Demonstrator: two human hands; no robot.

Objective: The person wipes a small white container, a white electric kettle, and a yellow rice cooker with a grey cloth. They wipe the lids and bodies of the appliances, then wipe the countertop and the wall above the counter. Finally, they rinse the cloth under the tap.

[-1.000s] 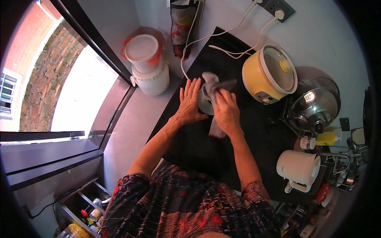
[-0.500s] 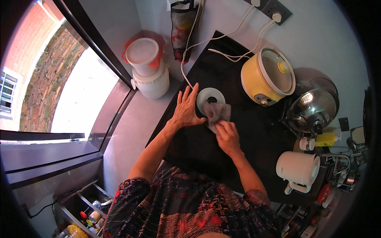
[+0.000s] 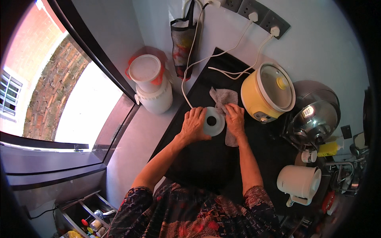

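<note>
A round, pale kettle base [image 3: 217, 129] with a dark centre lies on the black countertop [image 3: 190, 162], its white cord running up from behind my fingers. My left hand [image 3: 194, 126] is curled around the base's left rim, fingers at the upper side and thumb below. At the base's right, my right hand [image 3: 235, 120] pinches a grey cloth [image 3: 224, 97]. Part of the cloth spreads beyond my fingers and part hangs below them. The fingertips of the right hand are partly hidden in its folds.
A yellow slow cooker [image 3: 254, 95] with a glass lid stands to the right, beside a shiny domed metal appliance [image 3: 313, 115]. Nearer is a white kettle [image 3: 295, 180]. White lidded buckets [image 3: 154, 99] stand at left. Cords lead to wall sockets [image 3: 260, 14].
My left hand has gone from spread fingers to curling around the base's rim. The right hand has moved the cloth off the base's centre to its right side.
</note>
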